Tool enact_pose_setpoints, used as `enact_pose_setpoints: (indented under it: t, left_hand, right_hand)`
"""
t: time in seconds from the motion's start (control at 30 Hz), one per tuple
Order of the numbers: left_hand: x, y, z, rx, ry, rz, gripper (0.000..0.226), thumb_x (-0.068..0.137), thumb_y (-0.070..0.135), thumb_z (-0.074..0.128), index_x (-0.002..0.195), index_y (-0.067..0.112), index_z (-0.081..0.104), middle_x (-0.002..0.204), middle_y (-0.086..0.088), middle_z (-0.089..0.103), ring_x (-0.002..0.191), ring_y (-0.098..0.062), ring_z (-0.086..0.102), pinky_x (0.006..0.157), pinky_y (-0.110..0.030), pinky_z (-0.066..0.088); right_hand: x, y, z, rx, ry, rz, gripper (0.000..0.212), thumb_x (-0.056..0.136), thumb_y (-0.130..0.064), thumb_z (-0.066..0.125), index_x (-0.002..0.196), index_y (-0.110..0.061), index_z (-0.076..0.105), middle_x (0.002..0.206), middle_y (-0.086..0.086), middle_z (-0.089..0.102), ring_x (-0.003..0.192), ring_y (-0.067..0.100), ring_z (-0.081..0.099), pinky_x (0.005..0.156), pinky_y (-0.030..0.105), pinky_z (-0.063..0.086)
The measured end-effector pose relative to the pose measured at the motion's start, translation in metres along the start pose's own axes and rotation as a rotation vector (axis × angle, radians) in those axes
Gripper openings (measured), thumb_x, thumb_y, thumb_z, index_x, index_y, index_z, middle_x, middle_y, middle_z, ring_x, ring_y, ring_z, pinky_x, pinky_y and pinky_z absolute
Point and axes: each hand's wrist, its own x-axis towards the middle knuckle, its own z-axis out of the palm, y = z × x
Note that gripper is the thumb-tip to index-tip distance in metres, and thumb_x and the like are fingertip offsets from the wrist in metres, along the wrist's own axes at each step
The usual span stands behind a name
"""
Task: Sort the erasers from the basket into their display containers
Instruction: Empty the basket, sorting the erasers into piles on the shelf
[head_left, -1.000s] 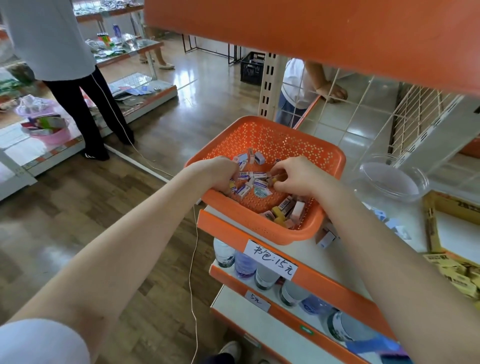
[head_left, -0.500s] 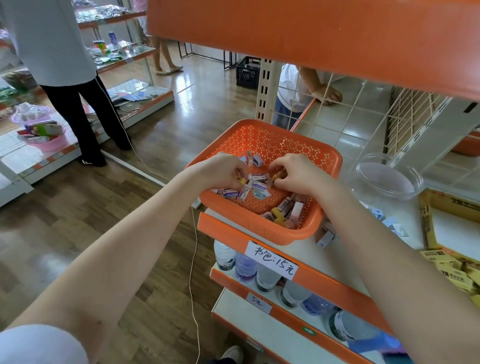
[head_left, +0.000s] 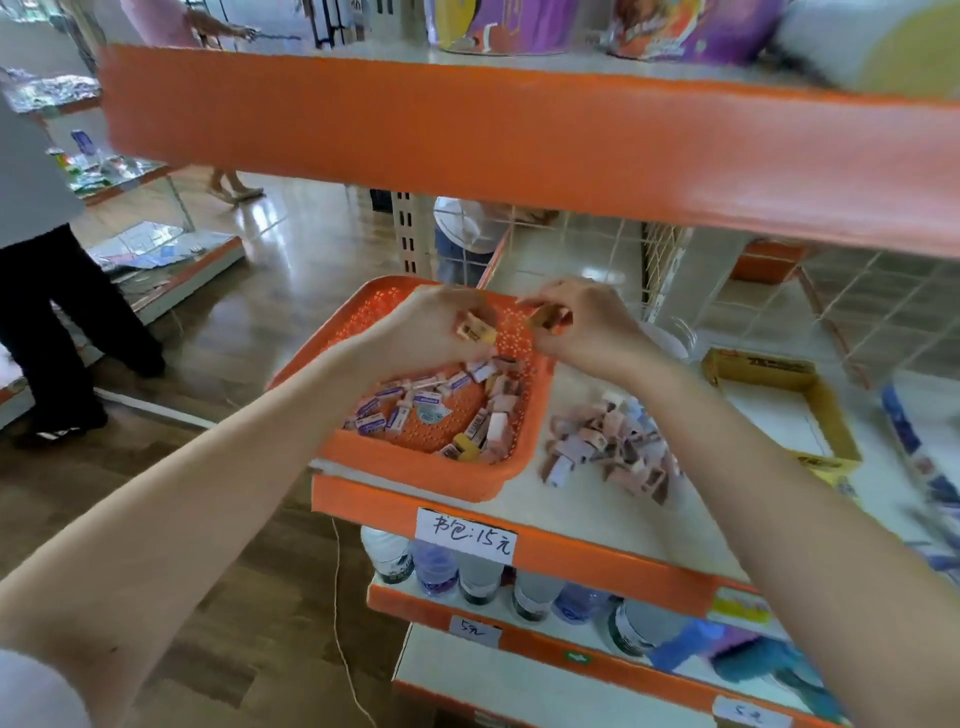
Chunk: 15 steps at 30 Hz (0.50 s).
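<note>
We see two bare arms. Our left forearm (head_left: 218, 493) is uncovered from the wrist up to a short sleeve (head_left: 36, 691) of pale, whitish cloth, whose rounded hem fills the bottom left corner. Our right forearm (head_left: 779, 493) is bare as far as the frame's edge lets us follow it. Our left hand (head_left: 426, 332) and right hand (head_left: 587, 327) are bare too, though blur hides finer detail on the fingers.

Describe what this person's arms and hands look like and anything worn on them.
The left hand and right hand are bare: no gloves, and no ring or watch that shows. The left forearm and right forearm are uncovered. A pale short sleeve shows on the left upper arm; the right arm's sleeve is out of frame.
</note>
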Motion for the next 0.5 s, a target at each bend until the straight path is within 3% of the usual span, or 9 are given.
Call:
enact_pose_setpoints:
  t: [0.07,0.1,0.2,0.3,0.37,0.43,0.5]
  left_hand:
    - [0.020,0.032,0.011,-0.096,0.011,0.048,0.020,0.083,0.032,0.070,0.101,0.026,0.065,0.089,0.016,0.062,0.081,-0.001,0.059,0.067,-0.005,0.043]
    - [0.029,0.048,0.019,-0.120,-0.014,0.090,0.020,0.084,0.031,0.069,0.102,0.023,0.065,0.088,0.016,0.061,0.081,0.001,0.057,0.066,-0.003,0.042]
    - [0.046,0.091,0.049,-0.108,-0.156,0.283,0.020,0.086,0.033,0.068,0.098,0.016,0.064,0.087,0.012,0.061,0.080,0.002,0.059,0.069,-0.009,0.046]
    - [0.061,0.120,0.085,-0.052,-0.246,0.464,0.029,0.085,0.036,0.069,0.092,0.007,0.064,0.088,0.003,0.060,0.086,-0.001,0.057,0.075,-0.015,0.043]
    - [0.069,0.137,0.103,0.000,-0.317,0.464,0.035,0.084,0.041,0.067,0.099,0.009,0.065,0.090,0.000,0.060,0.087,-0.012,0.057,0.072,-0.019,0.040]
    - [0.076,0.150,0.118,-0.010,-0.402,0.407,0.037,0.084,0.046,0.064,0.103,0.013,0.062,0.083,0.006,0.058,0.076,-0.009,0.057,0.062,-0.016,0.040]
    - [0.082,0.160,0.130,-0.029,-0.455,0.390,0.040,0.084,0.049,0.063,0.104,0.014,0.061,0.088,0.003,0.062,0.070,-0.007,0.056,0.062,-0.017,0.047]
  right_hand:
    - [-0.019,0.016,-0.026,-0.003,0.041,0.075,0.031,0.081,-0.013,0.068,0.112,-0.016,0.067,0.103,-0.004,0.061,0.087,0.008,0.056,0.082,0.015,0.046]
    - [-0.030,0.026,-0.037,-0.002,0.056,0.128,0.031,0.081,-0.012,0.067,0.112,-0.017,0.067,0.105,-0.003,0.062,0.088,0.008,0.058,0.079,0.013,0.045]
    - [-0.067,0.054,-0.066,0.007,0.097,0.300,0.032,0.082,-0.012,0.066,0.113,-0.020,0.066,0.103,-0.006,0.064,0.089,0.006,0.059,0.070,0.001,0.039]
    - [-0.110,0.075,-0.086,-0.088,0.098,0.431,0.032,0.083,-0.019,0.066,0.114,-0.024,0.066,0.100,-0.008,0.062,0.086,0.006,0.057,0.065,0.008,0.038]
    - [-0.138,0.087,-0.092,-0.131,0.108,0.479,0.030,0.081,-0.021,0.068,0.111,-0.024,0.068,0.098,-0.010,0.062,0.083,0.003,0.056,0.069,0.013,0.040]
    - [-0.162,0.099,-0.094,-0.131,0.152,0.518,0.027,0.079,-0.024,0.071,0.106,-0.026,0.069,0.095,-0.013,0.061,0.079,0.001,0.054,0.076,0.017,0.046]
    - [-0.182,0.109,-0.093,-0.125,0.182,0.590,0.025,0.080,-0.025,0.071,0.105,-0.027,0.069,0.097,-0.012,0.061,0.081,0.003,0.055,0.079,0.020,0.046]
